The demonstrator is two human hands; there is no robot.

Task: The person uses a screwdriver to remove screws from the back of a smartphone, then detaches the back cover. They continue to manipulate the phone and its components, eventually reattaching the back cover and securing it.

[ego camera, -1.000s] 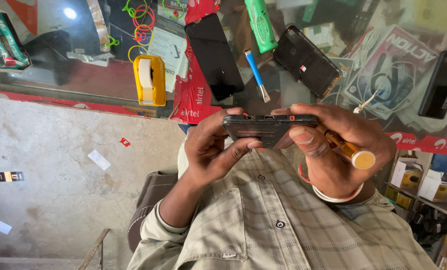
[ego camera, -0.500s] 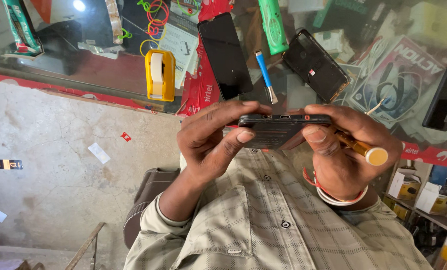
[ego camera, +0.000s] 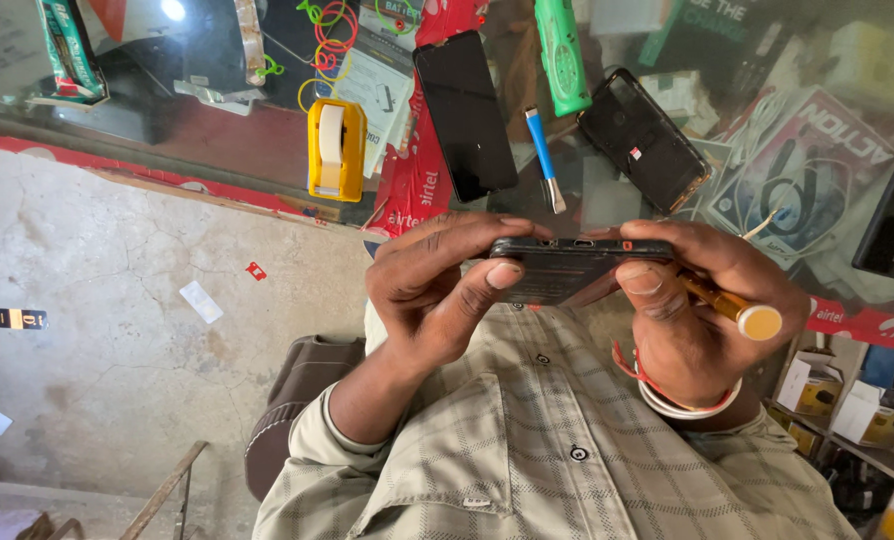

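Glass counter (ego camera: 217, 150) behind, left hand (ego camera: 437, 290) and right hand (ego camera: 697, 310) both gripping dark phone (ego camera: 567, 268), right also yellow-handled tool (ego camera: 737, 312)

I see a dark phone (ego camera: 567, 268) held level, edge-on, and a yellow-handled tool (ego camera: 737, 312) angled right.

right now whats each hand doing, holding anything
Left hand: closed on the left end of the phone.
Right hand: closed on the phone's right end, with a yellow-handled tool tucked in the same grip.
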